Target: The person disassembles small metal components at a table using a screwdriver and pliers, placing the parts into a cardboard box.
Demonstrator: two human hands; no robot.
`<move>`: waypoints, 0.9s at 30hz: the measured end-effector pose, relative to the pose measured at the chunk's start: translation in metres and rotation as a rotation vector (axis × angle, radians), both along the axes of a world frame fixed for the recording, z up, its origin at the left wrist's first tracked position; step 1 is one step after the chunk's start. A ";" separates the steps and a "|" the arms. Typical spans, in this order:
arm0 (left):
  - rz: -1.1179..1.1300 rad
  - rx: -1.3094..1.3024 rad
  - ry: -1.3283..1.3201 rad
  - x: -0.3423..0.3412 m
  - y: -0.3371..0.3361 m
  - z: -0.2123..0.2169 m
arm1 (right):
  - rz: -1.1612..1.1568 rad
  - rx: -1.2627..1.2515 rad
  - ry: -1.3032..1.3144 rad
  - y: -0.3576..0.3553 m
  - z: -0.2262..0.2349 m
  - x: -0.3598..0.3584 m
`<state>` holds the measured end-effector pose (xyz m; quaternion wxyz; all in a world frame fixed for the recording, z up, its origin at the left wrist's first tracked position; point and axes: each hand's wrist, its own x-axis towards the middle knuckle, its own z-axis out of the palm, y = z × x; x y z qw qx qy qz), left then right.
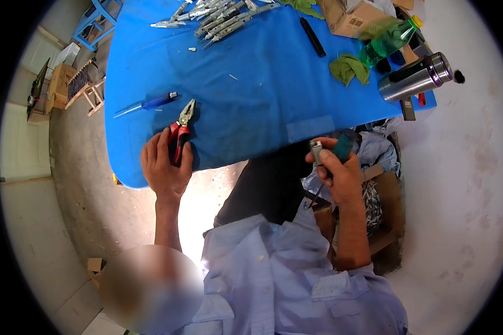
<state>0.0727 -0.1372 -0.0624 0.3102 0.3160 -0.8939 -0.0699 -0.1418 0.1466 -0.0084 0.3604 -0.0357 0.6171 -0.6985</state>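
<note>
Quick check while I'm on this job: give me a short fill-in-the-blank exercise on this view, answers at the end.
1. The left hand holds a pair of red-and-black-handled ____.
2. Beyond the right hand, which holds a small silvery piece, is a green bottle with a ____ cap.
3. The table covering is ____.

Missing words: pliers; yellow; blue.
</note>
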 end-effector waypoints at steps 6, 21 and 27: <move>0.010 -0.014 0.009 -0.002 0.001 0.001 | -0.134 -0.088 -0.024 0.039 -0.022 -0.005; 0.025 -0.014 -0.021 -0.004 0.003 0.000 | -0.448 0.038 -0.148 0.095 -0.056 -0.007; 0.021 -0.016 -0.011 -0.004 0.004 -0.001 | -0.548 0.019 -0.148 0.123 -0.067 -0.017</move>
